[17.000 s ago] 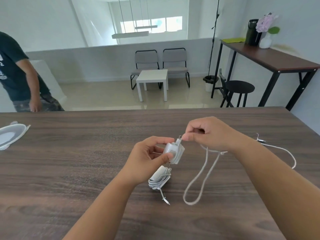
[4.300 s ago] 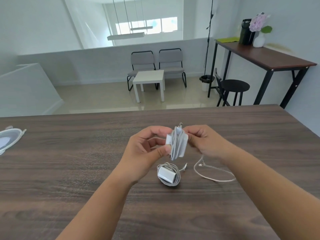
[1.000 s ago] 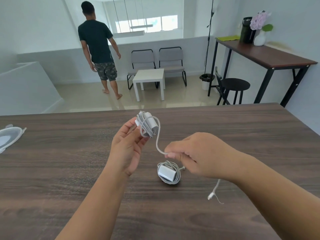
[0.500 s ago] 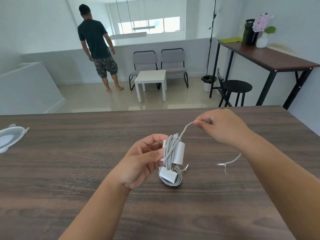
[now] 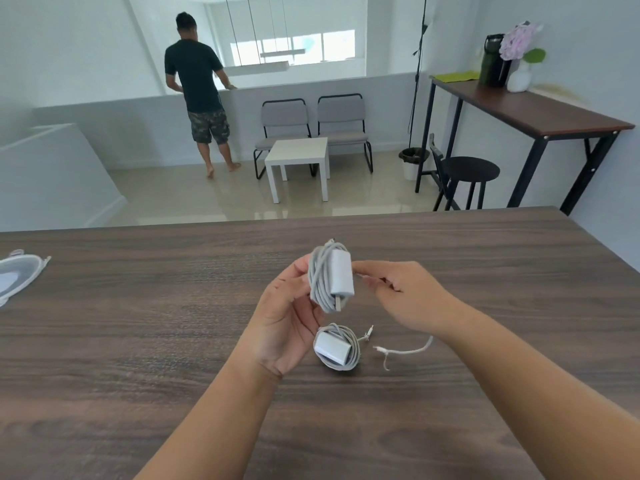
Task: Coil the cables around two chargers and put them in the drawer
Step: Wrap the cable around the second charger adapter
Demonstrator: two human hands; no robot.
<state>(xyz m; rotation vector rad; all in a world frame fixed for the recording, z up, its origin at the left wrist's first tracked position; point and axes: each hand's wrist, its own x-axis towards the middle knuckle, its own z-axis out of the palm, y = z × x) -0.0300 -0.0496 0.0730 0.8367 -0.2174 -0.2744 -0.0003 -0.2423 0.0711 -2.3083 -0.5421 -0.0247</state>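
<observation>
Charger (image 5: 341, 276), nearly wrapped, held above the tabletop (image 5: 138, 323) in the left hand (image 5: 287, 317); right hand (image 5: 398, 292) pinches the cable tail (image 5: 403, 351). Second coiled charger (image 5: 336, 346) lies below. Keep tension and tuck the end.

White charger (image 5: 341, 277) wound in pale grey cable (image 5: 320, 278), dark wood-grain table (image 5: 138, 341), black stool (image 5: 472, 169), camouflage shorts (image 5: 209, 126), lilac flowers (image 5: 517, 41)

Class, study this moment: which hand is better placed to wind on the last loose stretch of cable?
The right hand, probably. It already pinches the cable beside the held charger, with the loose end trailing below it. The left hand is occupied gripping that charger and its coil.
</observation>
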